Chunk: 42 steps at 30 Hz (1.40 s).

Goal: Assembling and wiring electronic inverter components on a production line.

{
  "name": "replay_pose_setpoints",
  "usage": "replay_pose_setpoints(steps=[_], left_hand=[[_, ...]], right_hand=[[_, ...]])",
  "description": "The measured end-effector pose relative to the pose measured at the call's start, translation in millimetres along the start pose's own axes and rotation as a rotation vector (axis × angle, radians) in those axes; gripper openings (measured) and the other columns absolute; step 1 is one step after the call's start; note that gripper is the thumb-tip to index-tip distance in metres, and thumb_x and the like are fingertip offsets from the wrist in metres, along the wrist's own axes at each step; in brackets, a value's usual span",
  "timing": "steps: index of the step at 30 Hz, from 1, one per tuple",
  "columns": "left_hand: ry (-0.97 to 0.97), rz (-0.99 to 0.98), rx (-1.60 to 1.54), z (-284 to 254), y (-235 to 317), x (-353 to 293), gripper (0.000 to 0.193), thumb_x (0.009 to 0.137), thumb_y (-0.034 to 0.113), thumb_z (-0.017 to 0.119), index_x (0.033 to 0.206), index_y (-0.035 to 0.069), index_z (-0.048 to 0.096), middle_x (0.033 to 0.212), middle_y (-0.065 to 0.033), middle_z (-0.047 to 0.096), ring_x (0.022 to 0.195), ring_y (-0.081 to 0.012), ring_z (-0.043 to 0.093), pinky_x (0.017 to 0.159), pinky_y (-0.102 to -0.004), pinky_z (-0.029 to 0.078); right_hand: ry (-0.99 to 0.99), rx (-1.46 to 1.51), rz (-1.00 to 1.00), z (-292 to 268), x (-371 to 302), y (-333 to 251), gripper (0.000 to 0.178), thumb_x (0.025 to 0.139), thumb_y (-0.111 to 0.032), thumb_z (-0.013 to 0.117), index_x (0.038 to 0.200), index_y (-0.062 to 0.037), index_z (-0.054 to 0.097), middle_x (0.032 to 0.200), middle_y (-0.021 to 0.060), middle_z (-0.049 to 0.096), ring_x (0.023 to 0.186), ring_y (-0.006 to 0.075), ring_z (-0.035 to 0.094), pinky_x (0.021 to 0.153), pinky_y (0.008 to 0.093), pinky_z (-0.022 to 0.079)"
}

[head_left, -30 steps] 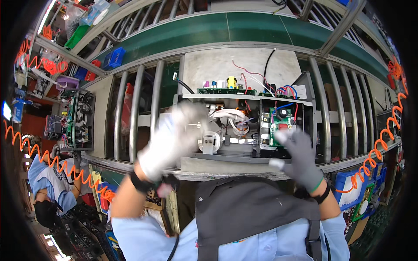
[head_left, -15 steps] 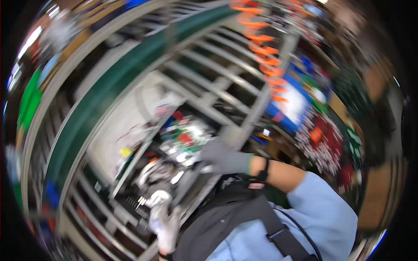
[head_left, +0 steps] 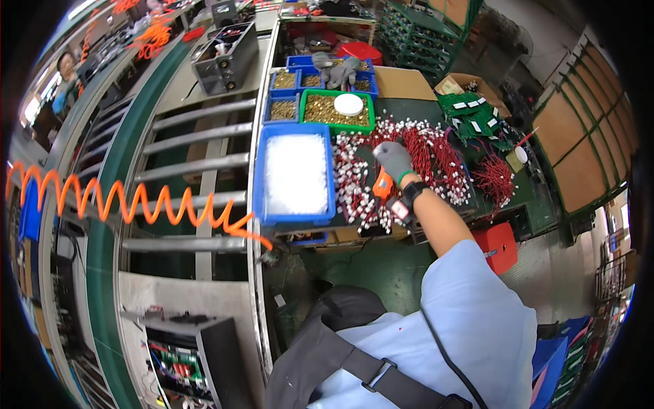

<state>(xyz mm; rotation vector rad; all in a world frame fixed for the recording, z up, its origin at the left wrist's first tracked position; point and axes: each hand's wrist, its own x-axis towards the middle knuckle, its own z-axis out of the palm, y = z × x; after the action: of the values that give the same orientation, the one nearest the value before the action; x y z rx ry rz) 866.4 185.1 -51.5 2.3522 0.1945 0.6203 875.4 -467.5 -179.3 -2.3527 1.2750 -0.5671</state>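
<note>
My right hand [head_left: 393, 160], in a grey glove, reaches over a pile of red wires [head_left: 424, 153] with white connectors on a green-topped bench. Its fingers are curled, and what they hold, if anything, is hidden. Just below the hand, against its near side, an orange object [head_left: 383, 185] lies on the wires; its kind does not show clearly. My left hand is out of the picture. At lower left, an open dark metal case [head_left: 228, 358] with a green circuit board [head_left: 178, 368] inside rests on the roller line.
Beside the wires stand a blue tray [head_left: 260, 174] with white contents and a green bin [head_left: 371, 116] of brass-coloured small parts. Grey gloves [head_left: 340, 71] lie on blue bins behind. An orange coiled hose [head_left: 136, 204] crosses the rollers [head_left: 197, 140]. A red stool [head_left: 497, 247] is below the bench.
My view has swung right, from the open case to the bench of wires. My right hand has left the case and is now over the wire pile. My left hand has gone out of view.
</note>
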Motion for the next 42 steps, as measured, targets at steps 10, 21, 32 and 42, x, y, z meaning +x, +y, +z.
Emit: replay_pose_setpoints(steps=[10, 21, 32, 42], left_hand=[[-0.587, 0.289, 0.244, 83.1, 97.2, 22.3, 0.016, 0.091, 0.009, 0.062, 0.103, 0.0, 0.068, 0.098, -0.0144, 0.069, 0.091, -0.0275, 0.064, 0.083, -0.0348, 0.05], [-0.756, 0.361, 0.277, 122.3, 144.9, 26.5, 0.021, 0.09, 0.012, 0.059, 0.104, -0.001, 0.067, 0.097, -0.0192, 0.066, 0.09, -0.0336, 0.061, 0.085, -0.0399, 0.046], [-0.749, 0.358, 0.158, 111.2, 106.8, 29.9, 0.018, 0.09, 0.011, 0.059, 0.1, -0.001, 0.068, 0.092, -0.0184, 0.066, 0.088, -0.0327, 0.062, 0.083, -0.0393, 0.048], [-0.694, 0.139, -0.079, 44.4, 48.8, 30.0, 0.026, 0.093, 0.016, 0.057, 0.112, 0.0, 0.065, 0.1, -0.0179, 0.066, 0.088, -0.0298, 0.063, 0.081, -0.0344, 0.05]], right_hand=[[0.103, -0.169, 0.484, -23.3, 116.0, 120.4, 0.035, 0.084, -0.037, 0.055, 0.101, -0.0104, 0.069, 0.109, 0.0183, 0.065, 0.102, 0.0371, 0.062, 0.088, 0.0453, 0.05], [-0.173, -0.06, 0.412, -48.3, 108.0, 203.2, 0.034, 0.081, -0.038, 0.069, 0.08, -0.0034, 0.069, 0.083, 0.0131, 0.068, 0.078, 0.0256, 0.065, 0.068, 0.0382, 0.052], [0.23, 0.905, 0.647, -65.2, 115.7, 240.4, 0.02, 0.072, -0.02, 0.07, 0.06, -0.0112, 0.057, 0.047, -0.0022, 0.043, 0.035, 0.0103, 0.038, 0.034, 0.0275, 0.033], [-0.231, 1.279, 0.258, -31.7, 50.1, -8.9, 0.016, 0.091, -0.026, 0.06, 0.091, -0.0102, 0.06, 0.068, -0.001, 0.059, 0.05, 0.0089, 0.052, 0.045, 0.0224, 0.043]])
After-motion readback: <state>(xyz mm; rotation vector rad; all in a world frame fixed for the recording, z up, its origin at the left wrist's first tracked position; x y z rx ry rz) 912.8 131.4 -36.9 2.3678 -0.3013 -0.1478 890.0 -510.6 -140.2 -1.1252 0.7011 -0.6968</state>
